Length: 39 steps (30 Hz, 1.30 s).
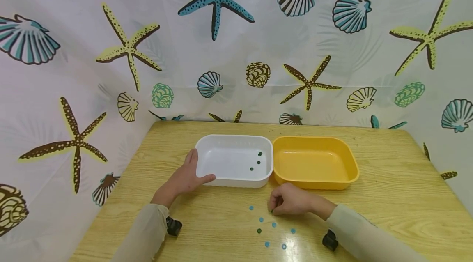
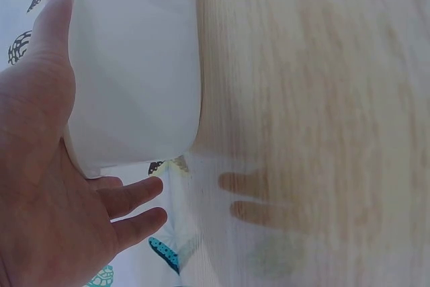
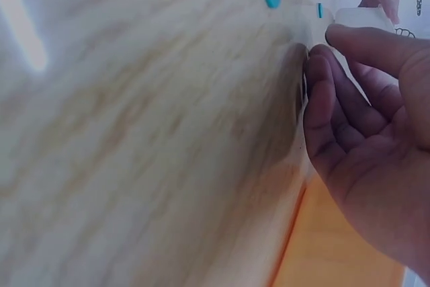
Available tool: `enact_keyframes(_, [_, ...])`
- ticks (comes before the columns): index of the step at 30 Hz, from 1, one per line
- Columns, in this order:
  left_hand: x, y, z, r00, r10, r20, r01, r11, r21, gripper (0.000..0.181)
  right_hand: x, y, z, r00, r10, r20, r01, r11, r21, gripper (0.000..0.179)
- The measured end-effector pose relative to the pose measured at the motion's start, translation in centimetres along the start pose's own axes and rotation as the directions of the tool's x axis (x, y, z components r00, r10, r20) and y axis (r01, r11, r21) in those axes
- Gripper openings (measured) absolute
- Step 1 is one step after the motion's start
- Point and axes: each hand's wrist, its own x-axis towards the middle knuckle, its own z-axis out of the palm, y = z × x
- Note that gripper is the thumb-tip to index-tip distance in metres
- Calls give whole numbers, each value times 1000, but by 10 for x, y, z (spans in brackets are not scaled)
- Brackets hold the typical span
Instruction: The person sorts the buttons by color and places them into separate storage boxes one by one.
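A white plastic basin stands on the table with a few dark green buttons lying in it. My left hand rests against its near left corner, thumb along the front and fingers on the left side. Two straight fingers stick out past the wall in the left wrist view. In front of the basins, my right hand is curled low at the tabletop, pinching a green button at its fingertips. The right wrist view hides most of that button.
A yellow basin stands against the white one's right side. Several light blue buttons and one green button lie scattered on the wooden table near the right hand. A shell-printed curtain hangs behind and beside the table.
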Motion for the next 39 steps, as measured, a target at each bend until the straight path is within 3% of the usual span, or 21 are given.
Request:
enact_keyframes(12, [2, -3, 2, 1000, 7, -2, -7, 1000, 3, 119, 0, -4, -6, 999, 50, -3, -50, 993, 104, 7])
enact_keyframes(27, [2, -4, 2, 1000, -1, 7, 1, 1000, -9, 123, 2, -22, -26, 996, -24, -84, 34, 992, 118, 3])
enact_keyframes(39, [2, -3, 1, 1000, -6, 5, 6, 1000, 0, 123, 9, -30, -47, 982, 53, -179, -24, 987, 158, 4])
